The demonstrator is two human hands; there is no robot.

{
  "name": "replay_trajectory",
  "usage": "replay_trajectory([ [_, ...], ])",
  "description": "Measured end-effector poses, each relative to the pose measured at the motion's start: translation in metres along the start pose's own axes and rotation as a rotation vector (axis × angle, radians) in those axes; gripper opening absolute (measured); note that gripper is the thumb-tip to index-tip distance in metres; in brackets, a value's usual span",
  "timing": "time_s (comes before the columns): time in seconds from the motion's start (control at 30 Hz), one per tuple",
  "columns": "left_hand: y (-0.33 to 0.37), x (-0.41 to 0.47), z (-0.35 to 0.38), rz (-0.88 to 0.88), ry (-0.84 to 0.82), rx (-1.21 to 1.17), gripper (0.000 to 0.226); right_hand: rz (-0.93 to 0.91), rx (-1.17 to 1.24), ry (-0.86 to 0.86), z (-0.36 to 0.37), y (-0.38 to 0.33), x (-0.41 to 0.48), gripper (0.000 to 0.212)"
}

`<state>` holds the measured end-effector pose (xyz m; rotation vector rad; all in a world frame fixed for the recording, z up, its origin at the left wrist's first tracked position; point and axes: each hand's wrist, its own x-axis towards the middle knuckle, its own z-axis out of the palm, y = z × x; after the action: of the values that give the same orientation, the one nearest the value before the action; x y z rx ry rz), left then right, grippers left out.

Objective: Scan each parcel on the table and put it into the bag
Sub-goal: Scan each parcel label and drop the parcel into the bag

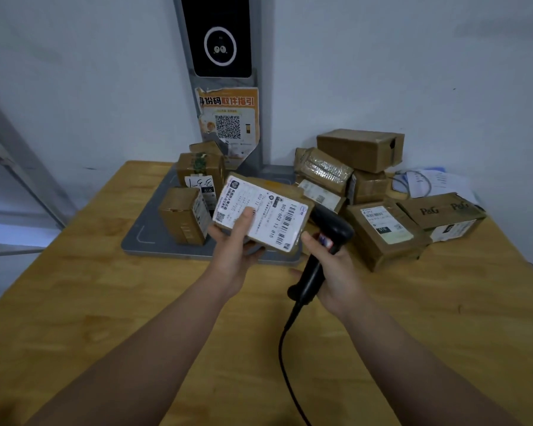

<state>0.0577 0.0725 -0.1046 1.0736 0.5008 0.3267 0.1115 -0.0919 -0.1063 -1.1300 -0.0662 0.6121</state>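
Wooden counter (74,302), grey wall (413,72) behind. Over its far middle, left hand (231,244) grips labelled parcel (259,210), label up; right hand (339,269) wraps black barcode scanner (331,230) just beside it. More parcels (385,232) piled twd far right corner.

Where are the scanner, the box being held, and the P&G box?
scanner (314,270): head view, on its black handle.
held box (268,207): head view, on its white label.
P&G box (440,212): head view, on its brown top.
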Motion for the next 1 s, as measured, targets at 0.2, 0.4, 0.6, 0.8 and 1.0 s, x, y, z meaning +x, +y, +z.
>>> replay_trajectory([
  [0.2, 0.002, -0.004, -0.015, -0.046, -0.04, 0.36, 0.061, -0.054, -0.003, 0.003, -0.003, -0.006, 0.008, 0.057],
  [0.4, 0.032, 0.002, -0.013, 0.113, -0.156, 0.79, 0.088, -0.146, -0.562, -0.125, -0.009, -0.032, 0.022, 0.045],
  [0.6, 0.051, 0.009, -0.017, -0.348, -0.593, 0.863, 0.119, 0.015, -0.685, -0.406, -0.003, -0.056, 0.024, 0.034],
  [0.8, 0.022, 0.007, -0.026, -0.351, -0.327, 0.696, 0.099, -0.04, -0.428, -0.095, -0.003, -0.04, 0.032, 0.034],
  [1.0, -0.007, 0.004, -0.023, -0.214, -0.074, 0.463, 0.107, -0.021, -0.366, 0.002, 0.008, -0.004, 0.022, 0.035],
])
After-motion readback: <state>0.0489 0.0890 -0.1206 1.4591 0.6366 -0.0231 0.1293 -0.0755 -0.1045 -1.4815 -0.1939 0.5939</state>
